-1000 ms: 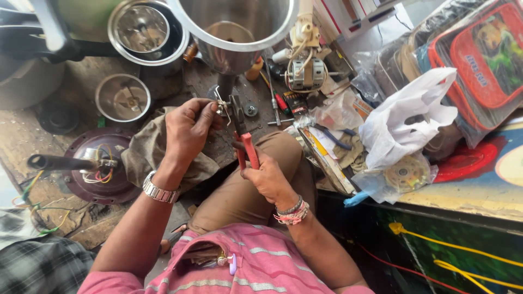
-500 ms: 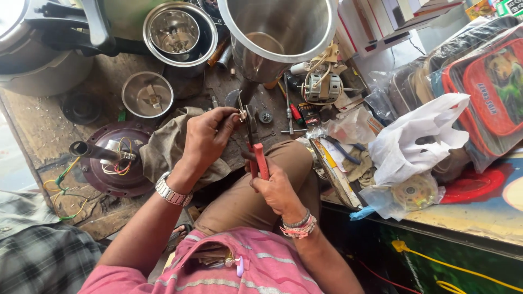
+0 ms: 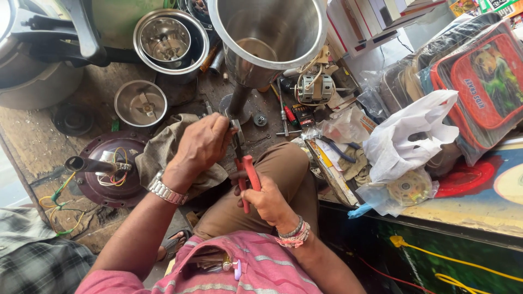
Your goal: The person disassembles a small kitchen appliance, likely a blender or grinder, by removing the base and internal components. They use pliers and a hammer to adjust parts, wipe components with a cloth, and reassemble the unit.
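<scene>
Item: red-handled pliers (image 3: 246,174), gripped in closed right hand (image 3: 268,198); nose at small part pinched in closed left hand (image 3: 201,142), above knee. Risk, judged: nose slipping, nipping left fingers.

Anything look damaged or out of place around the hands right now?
Yes: the round dark base left of the left hand lies open, with coloured wires exposed and more trailing loose. The right hand grips red-handled pliers normally.
</scene>
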